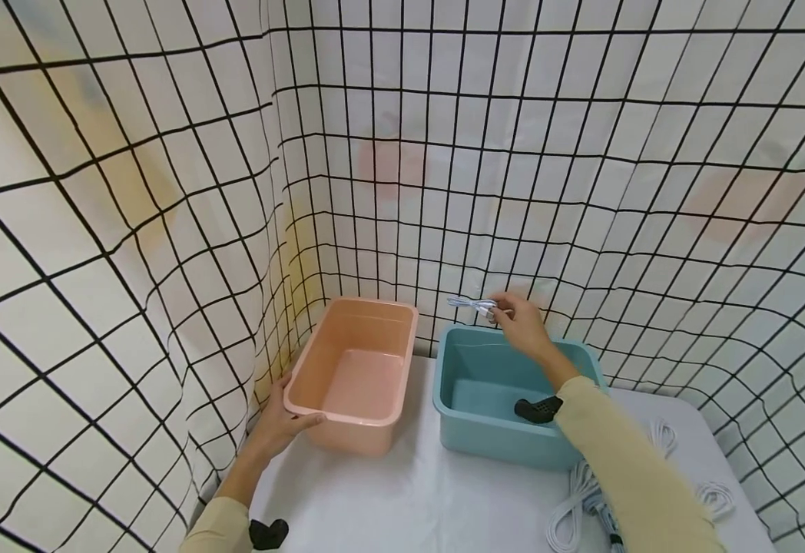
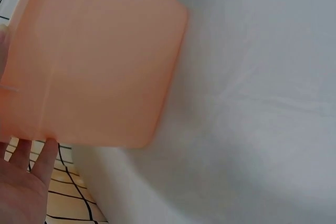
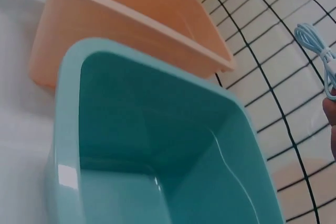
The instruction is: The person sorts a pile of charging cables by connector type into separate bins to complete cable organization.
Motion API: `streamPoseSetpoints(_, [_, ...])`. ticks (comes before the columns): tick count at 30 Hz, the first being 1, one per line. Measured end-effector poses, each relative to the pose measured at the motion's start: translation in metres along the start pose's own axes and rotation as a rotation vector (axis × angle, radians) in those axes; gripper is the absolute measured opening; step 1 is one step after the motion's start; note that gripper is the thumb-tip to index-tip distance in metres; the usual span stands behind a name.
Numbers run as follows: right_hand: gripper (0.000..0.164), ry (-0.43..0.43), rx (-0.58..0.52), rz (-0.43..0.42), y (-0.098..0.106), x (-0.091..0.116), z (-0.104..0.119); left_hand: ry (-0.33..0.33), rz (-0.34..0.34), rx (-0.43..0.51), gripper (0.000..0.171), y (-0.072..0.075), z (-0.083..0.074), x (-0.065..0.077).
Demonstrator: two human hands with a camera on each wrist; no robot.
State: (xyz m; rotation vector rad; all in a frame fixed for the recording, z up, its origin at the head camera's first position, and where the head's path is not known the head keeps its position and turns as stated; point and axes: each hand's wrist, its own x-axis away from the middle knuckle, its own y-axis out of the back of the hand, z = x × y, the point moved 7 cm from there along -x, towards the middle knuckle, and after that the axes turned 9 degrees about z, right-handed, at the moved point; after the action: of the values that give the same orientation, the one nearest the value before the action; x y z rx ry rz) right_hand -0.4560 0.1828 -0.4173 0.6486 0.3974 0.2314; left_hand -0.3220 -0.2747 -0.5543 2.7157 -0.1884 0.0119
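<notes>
My left hand (image 1: 279, 421) holds the near left corner of a peach plastic tub (image 1: 364, 439), the thumb along the near rim and the fingers against the outer side. In the left wrist view the fingers press the wall of the peach tub (image 2: 105, 72). My right hand (image 1: 523, 326) pinches a tied bundle of light blue and white cable (image 1: 470, 302) above the far rim of a teal tub (image 1: 506, 445). The right wrist view shows the cable bundle (image 3: 315, 43) at its right edge, with only fingertips visible, above and apart from the teal tub (image 3: 68, 140).
Several coiled white cables (image 1: 715, 499) lie on the white-covered table (image 1: 402, 507) at the right, partly hidden by the right sleeve. Black-grid netting over white sheeting (image 1: 513, 177) walls the back and sides. The two tubs stand side by side with a narrow gap.
</notes>
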Motion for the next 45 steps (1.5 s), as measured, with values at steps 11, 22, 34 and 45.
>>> streamPoseSetpoints(11, [0.027,0.013,-0.007,0.082,-0.049,-0.039,0.020,-0.029,-0.006,0.001,0.119,-0.007,-0.002,-0.011])
streamPoseSetpoints(22, [0.039,-0.063,-0.057,0.189,-0.103,-0.065,0.033,-0.060,-0.020,0.029,0.118,-0.013,-0.005,-0.007])
streamPoseSetpoints(34, [0.057,-0.106,0.066,0.307,-0.114,-0.060,0.024,-0.038,-0.018,0.027,0.119,-0.012,-0.006,-0.006])
streamPoseSetpoints(45, [0.054,-0.077,0.013,0.279,-0.110,-0.057,0.026,-0.038,-0.039,0.005,0.119,0.002,0.002,-0.002])
